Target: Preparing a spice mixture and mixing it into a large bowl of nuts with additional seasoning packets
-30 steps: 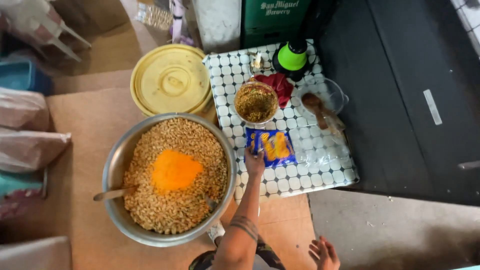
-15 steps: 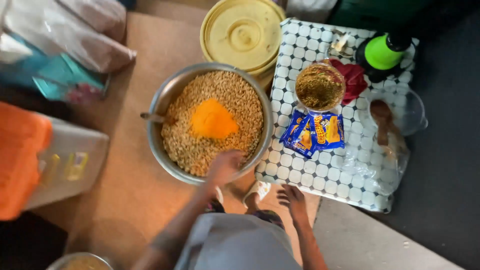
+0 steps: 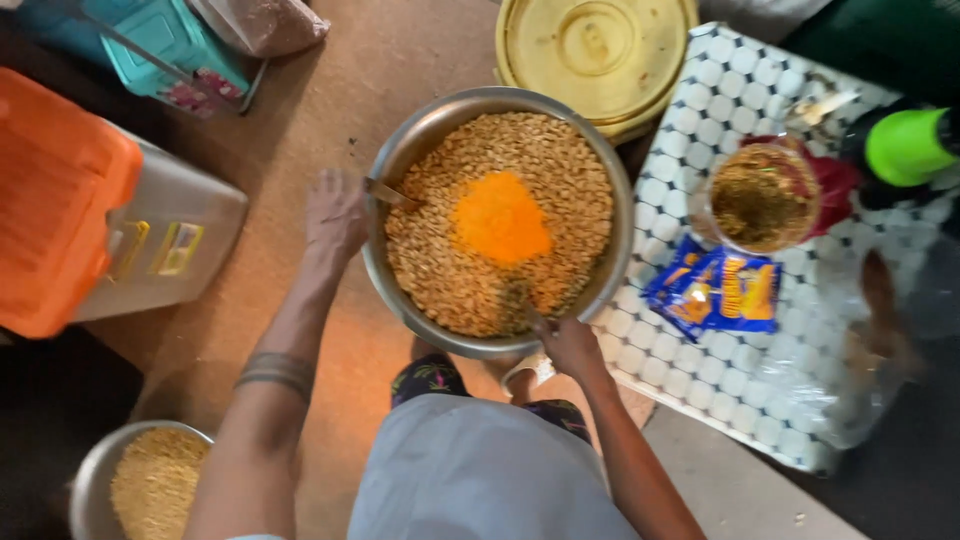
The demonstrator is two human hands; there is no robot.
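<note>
A large metal bowl (image 3: pixel 620 230) full of tan nuts (image 3: pixel 560 170) stands on the brown floor, with a heap of orange powder (image 3: pixel 500 217) in the middle. A spoon handle (image 3: pixel 388 192) sticks out over its left rim. My left hand (image 3: pixel 335 215) hovers beside that rim near the spoon handle, fingers spread, holding nothing. My right hand (image 3: pixel 568 343) rests on the bowl's near right rim, fingers reaching into the nuts.
A yellow lidded bucket (image 3: pixel 590 50) stands behind the bowl. On the patterned cloth (image 3: pixel 760 390): a blue and yellow packet (image 3: pixel 718 292), a glass of brownish seasoning (image 3: pixel 762 198), a green-capped bottle (image 3: pixel 905 147). An orange-lidded box (image 3: pixel 80 220) at left, a second bowl (image 3: pixel 140 485) bottom left.
The view swung right to left. My hand left the blue packet; now both hands are at the big bowl, left by the spoon handle, right at the near rim.
</note>
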